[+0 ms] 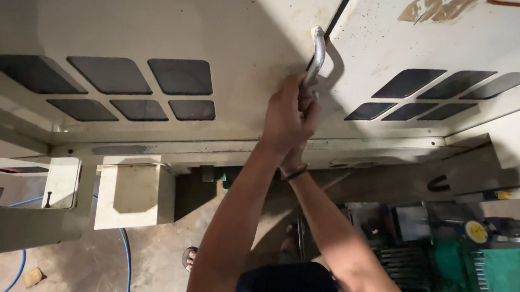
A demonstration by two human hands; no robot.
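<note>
Both my hands are clasped on a curved metal handle (318,51) fixed at the edge of a white machine door (434,39). My left hand (283,117) wraps the lower end of the handle from the left. Under and partly behind it sits my right hand (309,102), of which only the fingers and a wrist with a dark band show. The handle's top end stands free above my hands. A dark gap runs along the door edge next to the handle. The neighbouring white panel (235,27) has several dark window-like insets.
A white box-shaped part (133,194) hangs below the left panel. A blue hose (125,262) trails over the concrete floor at lower left, near a small block (32,277). A green machine (502,269) stands at lower right. My sandalled foot (188,257) shows below.
</note>
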